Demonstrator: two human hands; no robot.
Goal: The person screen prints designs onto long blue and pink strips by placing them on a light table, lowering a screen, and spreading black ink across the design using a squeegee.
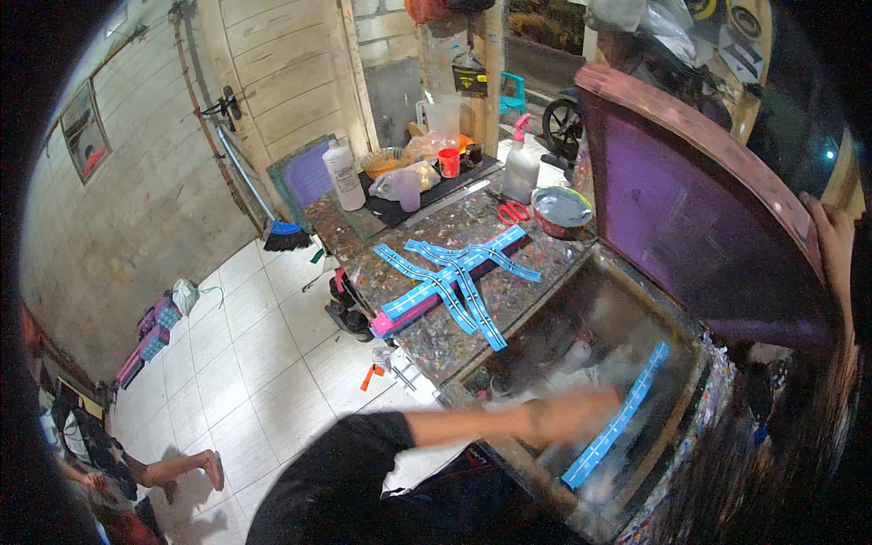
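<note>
Strip (612, 432), blue with white markings, lies by the left hand (581, 415), grip too blurred to tell; right hand (833, 238) clasps a raised screen-printing frame (677, 209).

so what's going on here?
A person's right hand holds up a framed purple panel by its rim. The left hand, blurred, is at a long blue strip over the framed surface below; whether it grips the strip, I can't tell. Alongside, more blue strips lie crisscrossed over a pink bar on a paint-spattered table.
</note>
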